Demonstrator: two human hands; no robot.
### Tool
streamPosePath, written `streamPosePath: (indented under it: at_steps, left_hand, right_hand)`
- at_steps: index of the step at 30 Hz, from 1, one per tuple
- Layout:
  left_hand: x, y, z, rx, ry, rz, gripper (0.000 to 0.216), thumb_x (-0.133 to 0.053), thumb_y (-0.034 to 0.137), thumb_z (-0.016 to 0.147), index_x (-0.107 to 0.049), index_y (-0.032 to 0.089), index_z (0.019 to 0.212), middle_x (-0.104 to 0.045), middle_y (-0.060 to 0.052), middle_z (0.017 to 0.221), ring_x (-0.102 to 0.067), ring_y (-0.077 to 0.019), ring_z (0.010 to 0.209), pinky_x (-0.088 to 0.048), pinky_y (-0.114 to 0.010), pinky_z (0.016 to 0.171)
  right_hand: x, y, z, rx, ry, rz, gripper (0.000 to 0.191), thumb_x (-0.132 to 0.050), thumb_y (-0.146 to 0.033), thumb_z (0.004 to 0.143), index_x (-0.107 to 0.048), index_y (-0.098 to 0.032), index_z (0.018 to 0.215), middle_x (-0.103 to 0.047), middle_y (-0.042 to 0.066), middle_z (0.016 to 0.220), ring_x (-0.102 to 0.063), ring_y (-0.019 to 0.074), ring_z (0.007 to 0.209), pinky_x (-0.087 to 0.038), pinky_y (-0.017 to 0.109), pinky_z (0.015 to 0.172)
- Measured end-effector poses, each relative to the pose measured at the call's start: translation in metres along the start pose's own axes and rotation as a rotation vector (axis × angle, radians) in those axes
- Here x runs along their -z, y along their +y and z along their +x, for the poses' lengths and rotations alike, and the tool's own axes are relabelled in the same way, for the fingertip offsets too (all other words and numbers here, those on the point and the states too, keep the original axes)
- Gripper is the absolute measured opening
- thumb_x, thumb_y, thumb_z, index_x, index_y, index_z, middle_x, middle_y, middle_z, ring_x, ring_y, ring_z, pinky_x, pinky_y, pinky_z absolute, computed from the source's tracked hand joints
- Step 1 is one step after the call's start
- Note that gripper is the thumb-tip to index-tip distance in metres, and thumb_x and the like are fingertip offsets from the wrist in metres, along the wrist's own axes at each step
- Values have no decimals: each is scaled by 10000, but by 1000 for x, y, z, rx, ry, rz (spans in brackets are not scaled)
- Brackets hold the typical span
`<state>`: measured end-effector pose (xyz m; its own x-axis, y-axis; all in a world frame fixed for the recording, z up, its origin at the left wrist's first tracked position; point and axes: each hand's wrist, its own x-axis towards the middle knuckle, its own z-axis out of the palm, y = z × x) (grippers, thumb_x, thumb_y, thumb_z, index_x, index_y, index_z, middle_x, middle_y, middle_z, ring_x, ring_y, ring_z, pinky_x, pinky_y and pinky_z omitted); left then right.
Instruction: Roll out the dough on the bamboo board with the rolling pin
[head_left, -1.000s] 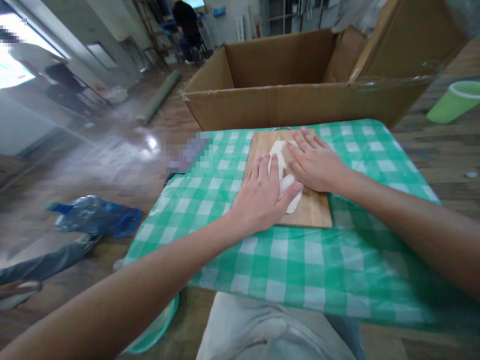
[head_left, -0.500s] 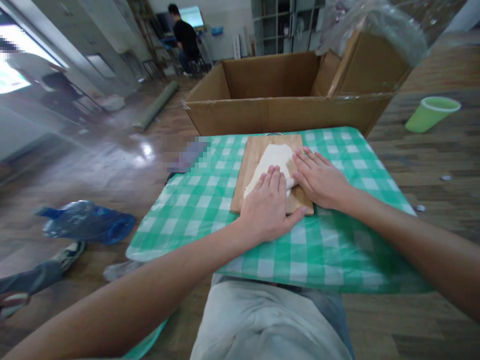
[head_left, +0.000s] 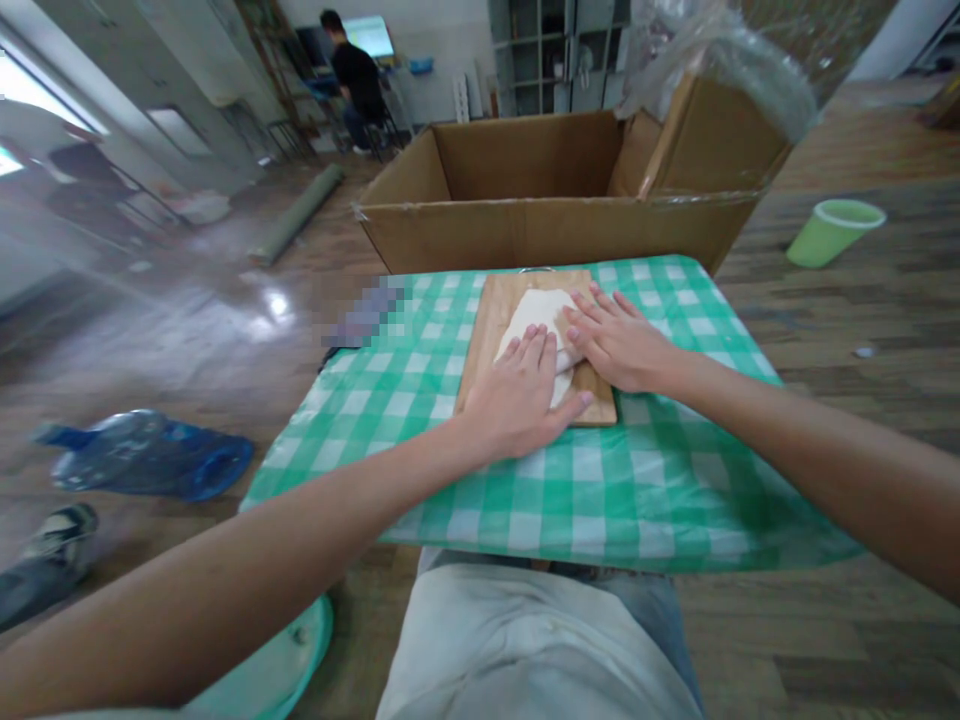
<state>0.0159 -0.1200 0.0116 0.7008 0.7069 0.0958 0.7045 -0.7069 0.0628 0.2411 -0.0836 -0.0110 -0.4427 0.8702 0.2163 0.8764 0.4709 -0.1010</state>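
- A person reaches both bare arms over a tabletop (head_left: 615, 500) covered in a green-and-white checked, shiny cloth; from where I stand, the work looks like pressing or rolling.
- Flat, irregular, soft-looking white dough (head_left: 534, 310) lies on a rectangular, light-brown wooden board (head_left: 489, 310), partly hidden by the hands.
- The left hand (head_left: 516, 395) is palm down over the dough's near left part. Its fingers are straight and close together, pointing away from the body, its thumb spread towards the right; they are not curled round anything that I can see.
- The right hand (head_left: 624, 340) lies across the dough's right side, fingers extended and slightly fanned, tips reaching up and left; nothing is visibly clasped.
- Between the hands runs a pale, rounded ridge (head_left: 568, 359); I cannot tell whether it is a fold or a slim roller.
- Flat palms seem right here: equal weight through both would spread the dough evenly, while digging fingertips could dent or tear it.
- The hands sit close together, so I would move them in step, with short, gentle strokes.
- The right hand is near the board's edge; pushing straight down, rather than sideways, should help prevent the board from sliding.
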Motion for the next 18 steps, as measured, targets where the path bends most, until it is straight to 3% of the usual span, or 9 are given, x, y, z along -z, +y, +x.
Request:
streamPosePath:
  at_steps: [5,10,13,15,16,18]
  left_hand:
    - [-1,-51,29,106,-80,-107,870,-136,672,1075,-273,32,1648,-253,-265,1729,-172,-379,1639,-181,-565,1302]
    - [-17,-90,43,-14,-142,-177,643,-145,567,1106,-396,263,1614,-289,-120,1746,-193,-359,1629,-140,-611,1297]
    - [-13,-81,37,54,-127,-264,671,-94,581,1101,-273,277,1671,-221,-92,1774,-114,-329,1653,-128,-580,1310]
    - [-2,-64,29,103,-161,-321,768,-58,631,1082,-151,188,1703,-129,-140,1790,-37,-334,1663,-121,-574,1315]
    - [3,-55,25,95,-174,-342,838,-67,673,1066,-118,130,1703,-86,-172,1790,-5,-339,1663,-105,-563,1322]
    - [12,-41,19,8,-202,-368,891,-111,731,1044,-112,133,1705,-83,-160,1793,14,-337,1664,-77,-555,1330]
  right_hand:
    - [-15,20,66,25,-37,-2,724,-138,-561,1102,-412,-169,1646,-252,139,1758,-161,410,1627,-181,669,1274]
    - [-24,29,104,31,-93,6,722,-182,-608,1093,-461,-202,1620,-307,118,1744,-229,415,1609,-231,663,1260]
    - [-20,25,94,59,-64,-18,687,-191,-584,1106,-475,-209,1607,-338,99,1736,-250,395,1605,-225,625,1270]
    - [-14,20,78,75,-34,-19,674,-161,-554,1119,-481,-206,1599,-361,95,1726,-265,372,1602,-222,608,1273]
    - [-11,18,69,77,-27,-20,669,-155,-535,1124,-487,-193,1593,-365,104,1723,-258,367,1605,-213,602,1277]
    - [-6,16,55,86,-11,-12,658,-156,-519,1128,-472,-188,1602,-346,109,1731,-223,365,1616,-196,609,1279]
